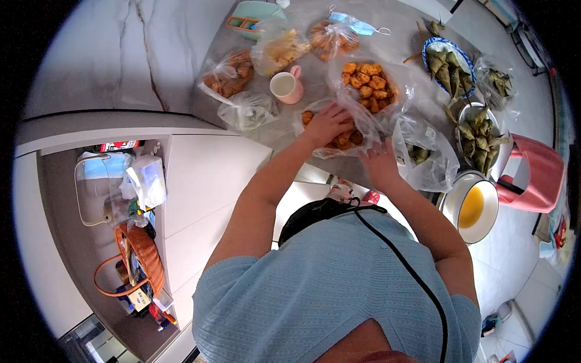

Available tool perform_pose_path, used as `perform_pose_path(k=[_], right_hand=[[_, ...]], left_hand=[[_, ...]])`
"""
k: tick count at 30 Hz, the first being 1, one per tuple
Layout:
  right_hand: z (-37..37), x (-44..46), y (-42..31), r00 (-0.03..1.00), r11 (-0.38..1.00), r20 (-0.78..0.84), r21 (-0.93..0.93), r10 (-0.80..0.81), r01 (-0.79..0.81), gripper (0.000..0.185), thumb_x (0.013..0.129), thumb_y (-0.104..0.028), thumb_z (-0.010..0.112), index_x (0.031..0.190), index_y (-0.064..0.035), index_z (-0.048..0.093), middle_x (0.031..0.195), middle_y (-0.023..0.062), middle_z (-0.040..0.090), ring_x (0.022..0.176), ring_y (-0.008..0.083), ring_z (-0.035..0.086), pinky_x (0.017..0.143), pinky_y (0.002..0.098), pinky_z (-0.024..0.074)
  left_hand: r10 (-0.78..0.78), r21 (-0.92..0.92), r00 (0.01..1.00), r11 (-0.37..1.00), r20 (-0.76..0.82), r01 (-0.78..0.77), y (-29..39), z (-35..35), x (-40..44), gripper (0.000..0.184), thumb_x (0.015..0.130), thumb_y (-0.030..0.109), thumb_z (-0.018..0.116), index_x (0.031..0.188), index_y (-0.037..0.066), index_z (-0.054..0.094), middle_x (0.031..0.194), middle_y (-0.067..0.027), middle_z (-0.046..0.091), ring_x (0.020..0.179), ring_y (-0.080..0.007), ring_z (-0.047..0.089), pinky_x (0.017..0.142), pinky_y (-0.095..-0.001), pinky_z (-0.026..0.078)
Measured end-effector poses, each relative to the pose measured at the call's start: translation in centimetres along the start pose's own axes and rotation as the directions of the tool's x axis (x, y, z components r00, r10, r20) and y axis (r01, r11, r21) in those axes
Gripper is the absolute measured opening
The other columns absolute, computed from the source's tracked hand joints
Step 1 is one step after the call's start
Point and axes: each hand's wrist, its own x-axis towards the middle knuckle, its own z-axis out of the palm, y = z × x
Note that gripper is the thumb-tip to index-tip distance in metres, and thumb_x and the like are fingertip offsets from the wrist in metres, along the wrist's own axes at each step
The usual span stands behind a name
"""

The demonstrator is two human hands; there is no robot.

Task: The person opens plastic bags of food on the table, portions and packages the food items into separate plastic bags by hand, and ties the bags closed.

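My left hand (330, 124) lies across a clear plastic bag of brown fried pieces (346, 141) near the front edge of the table, its fingers stretched over the plastic. My right hand (380, 162) is at the right side of the same bag, fingers apart and touching or close to the plastic. Just beyond, a larger open plastic bag holds golden fried balls (370, 88). Right of my right hand lies a loose clear plastic bag (426, 154) with leaf-wrapped dumplings inside.
A pink mug (287, 88) stands among bags of food at the left. A face mask (352, 24) lies at the back. Leaf-wrapped dumplings fill a blue-rimmed plate (431, 43) and a white bowl (462, 115). A pot with yellow liquid (472, 207) and pink chair (535, 175) are right.
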Motion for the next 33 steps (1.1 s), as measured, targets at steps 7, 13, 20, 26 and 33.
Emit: perform_pose_path(k=[7,13,20,26,33], right_hand=[[0.4,-0.2,-0.3,0.999,1.0,-0.032,0.005,-0.023,0.023,0.046,0.081,-0.017,0.053,0.127,-0.0124,0.05,0.117,0.0124,0.059,0.126,0.0298,0.042,0.109,0.0577,0.0127],[0.1,-0.6,-0.4,0.999,0.999,-0.013,0.006,-0.034,0.034,0.045,0.08,-0.017,0.054,0.124,-0.0126,0.052,0.117,0.0122,0.059,0.127,0.0299,0.041,0.109,0.0577,0.0131],[-1.3,-0.8,-0.5,0.997,0.995,0.037,0.075,-0.073,0.07,0.045,0.08,-0.017,0.054,0.124,-0.0096,0.052,0.121,0.0126,0.056,0.125,0.0293,0.042,0.109,0.0544,0.0163],[-4.8,0.6,-0.2,0.959,0.967,-0.254,0.248,0.128,-0.063,0.051,0.081,-0.014,0.056,0.13,-0.0087,0.044,0.13,0.0123,0.048,0.117,0.0303,0.048,0.097,0.0436,0.0378],[-4.3,5.6,2.1,0.945,0.924,0.007,0.207,0.327,-0.322,0.058,0.079,-0.018,0.061,0.133,-0.0075,0.041,0.115,0.0181,0.058,0.083,0.0348,0.063,0.073,0.0468,0.0496]], left_hand=[[-0.191,0.062,0.98,0.979,-0.047,0.194,0.7,-1.6,0.3,0.022,0.078,0.017,0.055,0.098,0.018,0.063,0.113,-0.0033,0.053,0.118,-0.0242,0.044,0.108,-0.0443,0.025],[-0.127,-0.122,0.991,0.985,-0.03,0.122,3.9,-1.3,-2.9,0.026,0.074,0.018,0.062,0.1,0.018,0.064,0.108,-0.0055,0.054,0.11,-0.0253,0.047,0.1,-0.0433,0.031],[-0.35,-0.009,0.917,0.934,0.189,0.358,4.1,-0.4,-7.2,0.036,0.072,0.021,0.069,0.107,0.016,0.062,0.117,-0.0113,0.053,0.113,-0.0288,0.047,0.095,-0.0477,0.034],[-0.782,-0.13,0.475,0.563,-0.403,0.816,3.5,-2.8,-8.0,0.046,0.073,0.025,0.068,0.113,0.009,0.055,0.115,-0.0125,0.056,0.11,-0.0336,0.05,0.094,-0.0464,0.038],[-0.886,-0.446,0.438,0.333,0.153,0.83,0.6,0.0,-9.8,0.022,0.081,0.019,0.059,0.097,0.004,0.058,0.085,-0.0226,0.061,0.082,-0.0428,0.059,0.068,-0.0487,0.046]])
